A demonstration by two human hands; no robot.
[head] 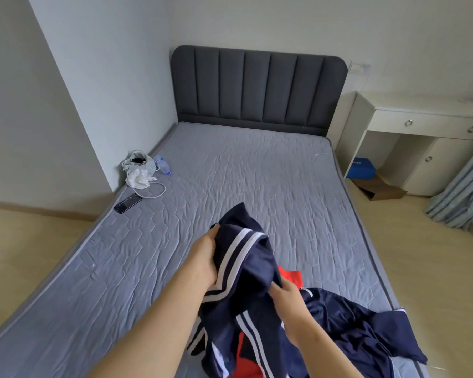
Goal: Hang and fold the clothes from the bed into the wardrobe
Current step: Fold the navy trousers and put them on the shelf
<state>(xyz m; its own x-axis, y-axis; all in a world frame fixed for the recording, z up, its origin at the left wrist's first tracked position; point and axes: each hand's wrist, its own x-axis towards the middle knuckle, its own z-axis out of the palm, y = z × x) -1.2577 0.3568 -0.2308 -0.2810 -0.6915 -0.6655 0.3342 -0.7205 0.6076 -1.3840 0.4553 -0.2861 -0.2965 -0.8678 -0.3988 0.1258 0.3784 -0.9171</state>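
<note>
Over mattress (257,173), left hand (205,257) and right hand (290,301) grip navy garment (246,257) pointing toward headboard (257,85).

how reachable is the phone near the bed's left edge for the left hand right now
Probably not at once. The left hand grips the navy garment, and the phone lies well up the mattress beyond it. Only bare mattress lies between them, so the way looks free once it lets go.

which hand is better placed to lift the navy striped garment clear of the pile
Probably the left hand: it grips the navy striped garment at its raised upper edge, while the right hand holds lower, by the red garment.
</note>
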